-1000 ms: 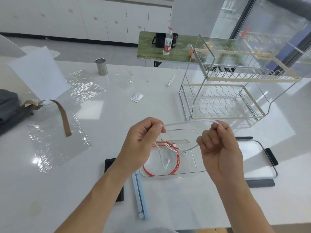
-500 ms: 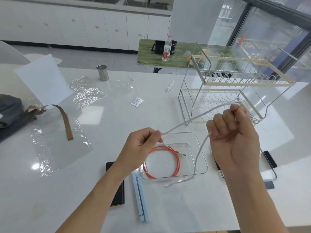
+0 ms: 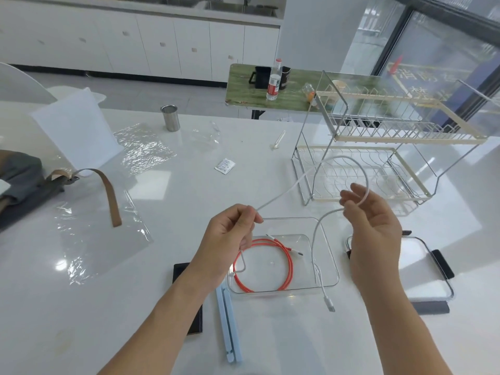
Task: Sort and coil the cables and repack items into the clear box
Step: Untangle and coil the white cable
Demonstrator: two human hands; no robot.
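1. Since half a second ago, my right hand [image 3: 372, 220] has dropped from up by the dish rack [image 3: 378, 158] to a spot just right of the clear box [image 3: 331, 255], and its fist has loosened into spread, half-curled fingers.
2. Over those fingers the white cable [image 3: 292, 185] now lies as a draped loop rather than a clenched bundle; the loop arches up in front of the rack's lower tier.
3. My left hand [image 3: 230, 234] is closed, pinching the cable between thumb and forefinger above the box's near-left corner, much where it was before.
4. From that pinch the cable runs up and right to the loop, then falls from my right fingers across the box, its plug end hanging just past the box's front rim.
5. Inside the box the orange cable [image 3: 289, 263] lies coiled flat on the bottom.
6. On the white table [image 3: 81, 307], the box lid [image 3: 422, 266] lies behind my right hand, to the right of the box.
7. A light blue clip bar [image 3: 230, 326] and a black phone [image 3: 186, 293] lie just left of the box.
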